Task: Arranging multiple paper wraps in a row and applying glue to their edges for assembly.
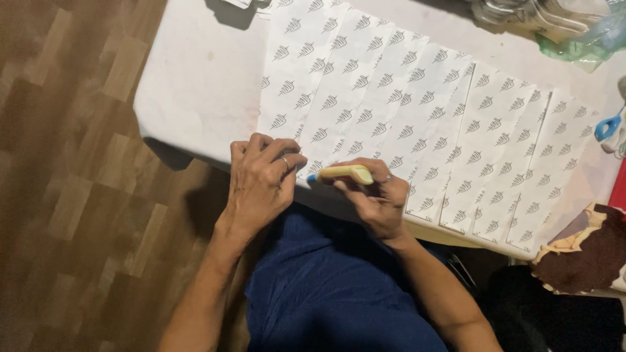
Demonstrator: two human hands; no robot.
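Scissors (608,126) and plastic bag (590,40) edge the printed sheets (417,104).

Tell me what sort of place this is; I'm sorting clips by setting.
Probably a home craft spot. A small white table stands on wood-pattern flooring; patterned paper sheets cover it. The left hand presses the paper; the right hand holds a yellow cutter. A patterned cloth lies alongside.

Overlapping paper sheets (417,111) lie in a row across the desk (202,78), reaching its near edge. The left hand (261,182) rests at that edge, with the right hand (378,199) beside it holding a marker (342,173). Bags (554,19) sit at the far right corner.
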